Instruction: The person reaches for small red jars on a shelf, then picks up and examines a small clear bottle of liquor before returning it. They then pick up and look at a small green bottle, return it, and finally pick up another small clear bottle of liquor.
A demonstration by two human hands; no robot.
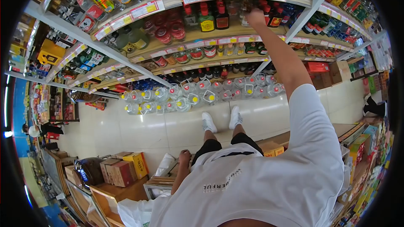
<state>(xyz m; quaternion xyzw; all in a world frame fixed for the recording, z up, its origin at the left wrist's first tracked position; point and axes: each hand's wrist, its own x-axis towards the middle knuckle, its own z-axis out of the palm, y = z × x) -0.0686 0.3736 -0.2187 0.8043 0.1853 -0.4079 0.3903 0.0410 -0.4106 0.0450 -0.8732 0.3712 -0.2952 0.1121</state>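
My right hand reaches onto an upper shelf, its fingers closed around the top of a clear bottle that is partly hidden. To the left of that hand stand a green bottle with a yellow label and a dark bottle with a red cap. More red-capped dark bottles are just to its right. My left hand hangs low beside my body with the fingers curled; whether it holds anything is hidden.
Large clear jugs line the floor below the shelves. Cardboard boxes and a dark round jar are behind me at the left. Price tags run along the shelf edge. A person is at the far left.
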